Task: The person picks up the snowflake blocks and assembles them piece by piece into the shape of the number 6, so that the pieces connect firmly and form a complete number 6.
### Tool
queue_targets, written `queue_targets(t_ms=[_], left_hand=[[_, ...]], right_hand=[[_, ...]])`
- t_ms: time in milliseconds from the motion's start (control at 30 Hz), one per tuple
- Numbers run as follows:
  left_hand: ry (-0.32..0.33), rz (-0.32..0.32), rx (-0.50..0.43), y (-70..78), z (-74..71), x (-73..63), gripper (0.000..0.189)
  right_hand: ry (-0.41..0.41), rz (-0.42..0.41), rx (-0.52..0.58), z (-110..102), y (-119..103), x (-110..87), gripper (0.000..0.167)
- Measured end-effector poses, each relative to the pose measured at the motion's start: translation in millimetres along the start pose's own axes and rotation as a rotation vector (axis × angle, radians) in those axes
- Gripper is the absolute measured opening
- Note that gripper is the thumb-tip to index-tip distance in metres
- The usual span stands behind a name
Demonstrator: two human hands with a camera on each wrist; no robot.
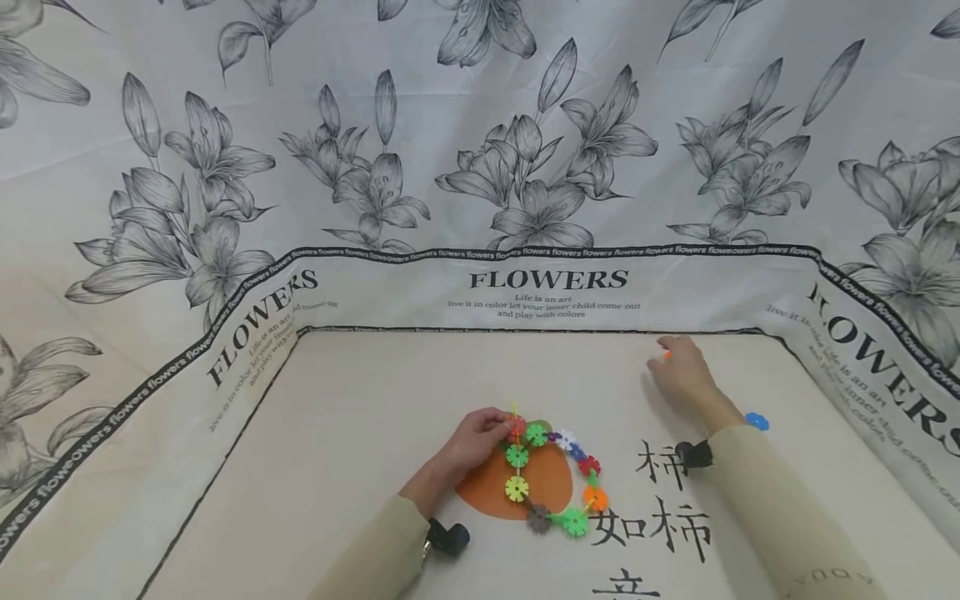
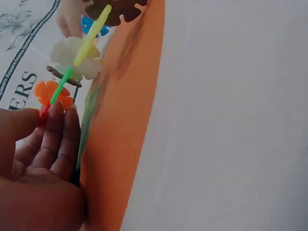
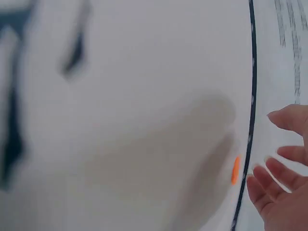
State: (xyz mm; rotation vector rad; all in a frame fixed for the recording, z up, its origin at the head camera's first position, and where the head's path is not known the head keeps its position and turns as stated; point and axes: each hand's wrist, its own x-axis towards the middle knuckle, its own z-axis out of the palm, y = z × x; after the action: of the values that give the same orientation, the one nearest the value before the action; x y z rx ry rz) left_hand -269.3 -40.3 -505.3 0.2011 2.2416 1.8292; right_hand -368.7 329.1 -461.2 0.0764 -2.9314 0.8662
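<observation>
A ring of linked plastic snowflake discs (image 1: 516,488) in several colours lies over the orange printed shape, its far left part raised. My left hand (image 1: 472,442) pinches the red disc (image 1: 516,426) at that part between thumb and fingers. In the left wrist view, the red edge (image 2: 44,115) shows at the fingertips. Over at the far edge of the table, my right hand (image 1: 686,375) has its fingers spread and holds nothing. A loose orange disc (image 3: 235,170), seen edge-on, lies near its fingertips in the right wrist view.
A blue disc (image 1: 757,421) lies beside the right forearm. The cream tabletop (image 1: 375,375) carries a printed orange shape (image 1: 480,496) and black characters (image 1: 678,533). A flower-printed curtain (image 1: 547,225) with a black-edged border stands around the back and sides.
</observation>
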Motion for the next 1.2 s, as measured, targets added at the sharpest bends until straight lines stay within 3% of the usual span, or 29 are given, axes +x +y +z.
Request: queue_targets(t_ms=[100,300,533,733,900,1100,1200], left_hand=[[0.002,-0.013,-0.005,0.0,3.7,0.7,0.017],[0.0,-0.01,-0.01,-1.2,8.7,2.0,0.016],[-0.001,-0.018,-0.018,-0.9,10.5,4.9,0.017],[0.006,0.001,-0.013,-2.2,10.1,9.0,0.018],[0.009,-0.003,-0.011,-3.2,8.3,6.9,0.018],[0.008,0.001,-0.016,-4.0,4.2,5.4,0.019],[0.008,0.004,-0.011,-3.3,2.9,5.4,0.02]], right_hand=[[0.008,0.127,-0.007,-7.3,21.5,9.3,0.061],[0.028,0.262,0.016,-10.1,41.0,16.4,0.054],[0.054,0.279,0.008,-9.6,46.8,17.1,0.041],[0.085,0.264,0.088,-8.4,43.7,19.6,0.034],[-0.001,0.101,0.223,-0.8,17.1,16.7,0.03],[-0.16,-0.055,0.56,14.8,-55.1,-5.5,0.038],[-0.233,-0.106,0.666,22.9,-88.6,-18.8,0.036]])
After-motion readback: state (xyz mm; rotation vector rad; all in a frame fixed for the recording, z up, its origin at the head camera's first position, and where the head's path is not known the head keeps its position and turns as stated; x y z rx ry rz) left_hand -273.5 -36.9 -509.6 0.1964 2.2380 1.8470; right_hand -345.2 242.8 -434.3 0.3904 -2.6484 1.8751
